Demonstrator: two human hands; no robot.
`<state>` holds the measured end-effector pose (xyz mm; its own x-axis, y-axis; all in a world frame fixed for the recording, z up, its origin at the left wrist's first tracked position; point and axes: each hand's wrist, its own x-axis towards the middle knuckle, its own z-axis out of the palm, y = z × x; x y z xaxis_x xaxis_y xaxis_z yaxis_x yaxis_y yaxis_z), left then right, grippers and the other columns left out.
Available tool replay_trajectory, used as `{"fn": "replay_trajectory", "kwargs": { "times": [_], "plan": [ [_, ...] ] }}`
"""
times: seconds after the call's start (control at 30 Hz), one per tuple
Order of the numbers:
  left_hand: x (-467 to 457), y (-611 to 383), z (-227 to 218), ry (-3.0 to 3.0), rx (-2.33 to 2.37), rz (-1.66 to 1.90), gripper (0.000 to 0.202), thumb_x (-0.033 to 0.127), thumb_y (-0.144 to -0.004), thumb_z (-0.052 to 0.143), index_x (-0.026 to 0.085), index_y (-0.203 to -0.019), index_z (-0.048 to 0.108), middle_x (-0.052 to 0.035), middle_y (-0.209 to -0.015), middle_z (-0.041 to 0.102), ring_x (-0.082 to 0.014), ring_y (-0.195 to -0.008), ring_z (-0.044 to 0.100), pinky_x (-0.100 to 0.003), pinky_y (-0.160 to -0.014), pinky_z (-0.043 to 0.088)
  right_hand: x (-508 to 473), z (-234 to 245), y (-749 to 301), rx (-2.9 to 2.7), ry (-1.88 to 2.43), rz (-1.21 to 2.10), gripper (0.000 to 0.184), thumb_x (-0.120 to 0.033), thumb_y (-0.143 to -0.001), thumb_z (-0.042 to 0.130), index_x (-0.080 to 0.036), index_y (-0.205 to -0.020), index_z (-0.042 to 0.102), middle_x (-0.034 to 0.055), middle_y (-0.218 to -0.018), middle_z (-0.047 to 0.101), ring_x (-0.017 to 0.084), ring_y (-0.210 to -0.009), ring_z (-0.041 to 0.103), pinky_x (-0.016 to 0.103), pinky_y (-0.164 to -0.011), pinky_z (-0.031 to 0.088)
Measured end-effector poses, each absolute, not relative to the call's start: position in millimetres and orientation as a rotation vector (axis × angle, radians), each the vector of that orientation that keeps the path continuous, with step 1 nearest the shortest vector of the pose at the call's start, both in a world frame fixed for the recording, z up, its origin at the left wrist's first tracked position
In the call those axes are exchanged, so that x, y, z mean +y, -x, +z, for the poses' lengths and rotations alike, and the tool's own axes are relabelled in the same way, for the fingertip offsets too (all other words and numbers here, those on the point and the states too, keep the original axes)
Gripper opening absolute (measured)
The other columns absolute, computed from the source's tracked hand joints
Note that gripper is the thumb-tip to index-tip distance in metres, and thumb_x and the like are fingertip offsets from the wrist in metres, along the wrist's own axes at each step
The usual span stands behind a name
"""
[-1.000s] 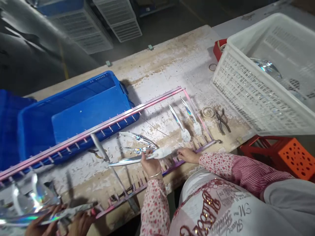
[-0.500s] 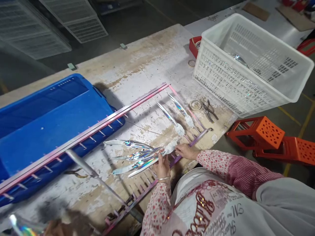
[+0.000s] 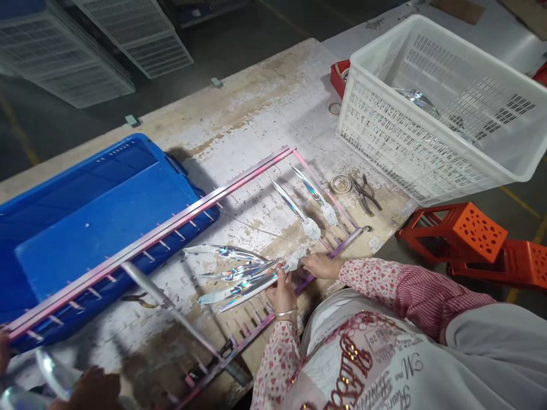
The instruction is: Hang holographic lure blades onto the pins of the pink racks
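Note:
My left hand [image 3: 282, 290] pinches a long, shiny silver blade-shaped piece [image 3: 252, 292] near its middle. At the piece's white-covered end, my right hand [image 3: 321, 265] is closed, its fingertips partly hidden. Beside my left hand, several similar silver pieces [image 3: 222, 250] lie fanned out. A pink metal rack [image 3: 239, 175] with rows of thin pins lies under and around them. Two silver pieces with white-covered ends, one nearer [image 3: 289, 200] and one farther right [image 3: 311, 188], stretch across the rack's right end.
Pliers [image 3: 365, 196] and a tape roll [image 3: 341, 183] lie right of the rack. A white crate [image 3: 384, 131] holding shiny pieces stands behind. A blue bin [image 3: 98, 228] sits left, orange stools [image 3: 478, 230] right. Another person's hand [image 3: 92, 390] shows at lower left, beside shiny pieces.
My hands have shifted only slightly, still on the same silver piece. The other person's hands and shiny pieces have come further into view at lower left. The view has turned a little.

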<state>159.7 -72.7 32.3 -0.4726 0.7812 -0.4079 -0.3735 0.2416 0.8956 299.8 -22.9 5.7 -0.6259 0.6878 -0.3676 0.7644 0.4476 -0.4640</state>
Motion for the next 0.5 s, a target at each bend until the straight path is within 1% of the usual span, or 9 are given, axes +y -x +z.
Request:
{"fn": "replay_trajectory", "kwargs": {
  "times": [0.17, 0.27, 0.37, 0.5],
  "plan": [
    [-74.9, -161.0, 34.2, -0.287, 1.473, 1.489, 0.039, 0.043, -0.071, 0.075, 0.024, -0.1, 0.058, -0.0065, -0.111, 0.069, -0.0247, -0.114, 0.062, -0.042, -0.094, 0.052, -20.7, 7.4, -301.0, 2.561, -1.284, -0.949, 0.023, -0.023, -0.095, 0.045, -0.01, -0.102, 0.062, 0.0147, -0.094, 0.07, 0.024, -0.086, 0.067, 0.031, -0.073, 0.05],
    [-79.4, -162.0, 27.8, -0.289, 1.515, 1.51, 0.035, 0.044, -0.074, 0.071, 0.024, -0.099, 0.057, -0.0057, -0.11, 0.07, -0.024, -0.112, 0.063, -0.046, -0.096, 0.05, -20.3, 8.1, -300.2, 2.546, -1.296, -0.963, 0.024, -0.023, -0.096, 0.044, -0.01, -0.102, 0.063, 0.0141, -0.093, 0.07, 0.023, -0.085, 0.067, 0.031, -0.071, 0.05],
    [-81.7, -162.5, 21.9, -0.243, 1.509, 1.536, 0.038, 0.045, -0.073, 0.073, 0.024, -0.1, 0.056, -0.0055, -0.11, 0.069, -0.0237, -0.109, 0.065, -0.047, -0.099, 0.049, -17.2, 10.4, -298.3, 2.536, -1.24, -0.946, 0.025, -0.022, -0.096, 0.042, -0.009, -0.104, 0.062, 0.0148, -0.09, 0.07, 0.024, -0.082, 0.068, 0.032, -0.068, 0.05],
    [-78.8, -158.9, 23.5, -0.224, 1.509, 1.515, 0.045, 0.044, -0.068, 0.077, 0.026, -0.102, 0.053, -0.0064, -0.115, 0.066, -0.024, -0.109, 0.064, -0.045, -0.097, 0.05, -15.5, 12.4, -298.0, 2.566, -1.102, -0.933, 0.024, -0.018, -0.095, 0.043, -0.007, -0.105, 0.061, 0.0163, -0.091, 0.07, 0.024, -0.083, 0.068, 0.033, -0.069, 0.05]
  ]
}}
